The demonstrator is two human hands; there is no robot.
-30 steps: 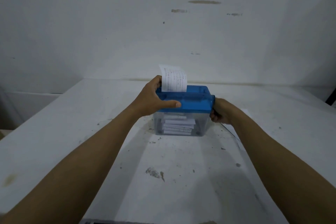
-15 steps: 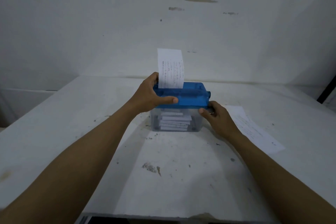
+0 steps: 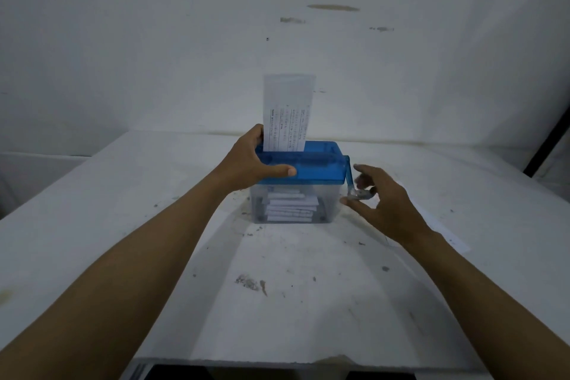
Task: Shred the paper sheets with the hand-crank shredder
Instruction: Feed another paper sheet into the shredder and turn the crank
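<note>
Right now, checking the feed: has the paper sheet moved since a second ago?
Yes, upward: more of the paper sheet stands above the blue shredder lid.

- The shredder top looks like translucent blue plastic, smooth and slightly glossy.
- The bin beneath it looks like clear, colourless plastic with a smooth, faintly hazy surface.
- The crank arm looks like the same blue plastic. Its knob is grey with a dull sheen, and whether it is metal or plastic cannot be told.
- The paper sheet is thin, matt white paper printed with dark lines.
- The paper pieces in the bin are matt white.
- The table has a white, matt top, scuffed and stained with dark specks.
- The wall is matt white with smudged marks.
</note>
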